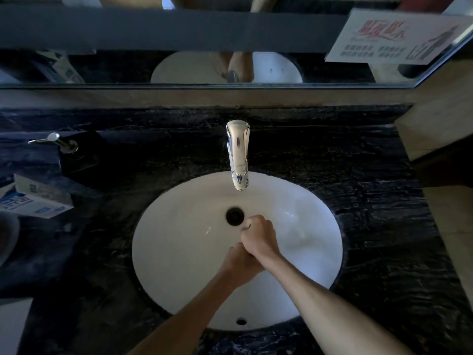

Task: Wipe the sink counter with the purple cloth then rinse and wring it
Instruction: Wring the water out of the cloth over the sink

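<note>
While both fists were clenched together over the white oval sink (179, 252) in the lower middle of the frame, the purple cloth itself was almost wholly hidden inside them; only a small dark scrap showed at the top of the right hand (258, 237), too little to tell its colour, its long axis or which way it pointed. The right hand was closed tight, knuckles up, just right of the round black drain (234, 216). The left hand (240, 265) sat directly below and against it, fingers curled shut as well, and what it held could not be made out. The basin was smooth, glossy ceramic, set into a dark bench (371, 201) of black stone with pale wavy veining. A polished chrome faucet (238, 155), long and tapering, reached from the upper middle down over the basin's far rim. At the left, a metal soap pump (57, 143) stood on the bench, with a blue-and-white carton (35, 198) below it.
</note>
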Demonstrator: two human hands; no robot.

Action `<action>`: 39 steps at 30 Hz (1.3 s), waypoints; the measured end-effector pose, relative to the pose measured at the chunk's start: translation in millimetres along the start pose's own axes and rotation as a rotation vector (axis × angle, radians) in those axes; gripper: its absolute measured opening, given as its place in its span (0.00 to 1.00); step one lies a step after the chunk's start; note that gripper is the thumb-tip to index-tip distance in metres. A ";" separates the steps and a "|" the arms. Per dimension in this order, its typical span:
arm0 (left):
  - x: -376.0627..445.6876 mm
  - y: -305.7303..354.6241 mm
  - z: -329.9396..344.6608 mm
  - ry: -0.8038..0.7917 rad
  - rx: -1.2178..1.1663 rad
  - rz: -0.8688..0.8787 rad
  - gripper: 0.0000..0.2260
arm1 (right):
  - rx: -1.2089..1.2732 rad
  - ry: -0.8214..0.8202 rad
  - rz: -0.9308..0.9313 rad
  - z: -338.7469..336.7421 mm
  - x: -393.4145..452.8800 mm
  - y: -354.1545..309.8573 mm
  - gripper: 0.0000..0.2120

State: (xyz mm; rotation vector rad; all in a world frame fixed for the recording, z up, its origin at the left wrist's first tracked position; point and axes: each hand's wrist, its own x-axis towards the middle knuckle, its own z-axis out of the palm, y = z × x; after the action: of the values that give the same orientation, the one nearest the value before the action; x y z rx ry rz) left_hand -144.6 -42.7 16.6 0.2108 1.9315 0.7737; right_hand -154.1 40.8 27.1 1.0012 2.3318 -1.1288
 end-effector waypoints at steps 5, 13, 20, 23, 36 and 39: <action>-24.7 -2.7 -33.9 -0.132 -0.769 0.187 0.18 | 0.639 -0.292 -0.081 -40.5 1.6 -15.1 0.14; -55.0 -3.0 -42.8 -0.028 -1.053 0.267 0.23 | 0.782 -0.283 -0.119 -57.1 -25.3 -6.5 0.24; -78.1 -9.1 -43.6 0.227 -0.936 0.304 0.12 | 0.772 -0.269 -0.189 -46.8 -63.3 13.2 0.25; -90.8 -15.4 -43.5 0.247 -0.903 0.322 0.11 | 0.899 -0.179 -0.213 -38.4 -78.5 11.9 0.22; -118.0 -16.8 -46.3 0.263 -0.907 0.337 0.10 | 1.044 0.096 -0.199 -37.2 -127.6 3.6 0.12; -119.3 -16.6 -48.3 0.293 -0.825 0.315 0.09 | 1.006 0.136 -0.201 -37.3 -134.7 2.6 0.11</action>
State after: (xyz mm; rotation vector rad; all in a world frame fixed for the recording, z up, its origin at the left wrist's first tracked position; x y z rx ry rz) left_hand -125.5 -131.0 109.7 -0.1190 1.6925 1.8194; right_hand -60.7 12.0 127.1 1.1526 1.9253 -2.4904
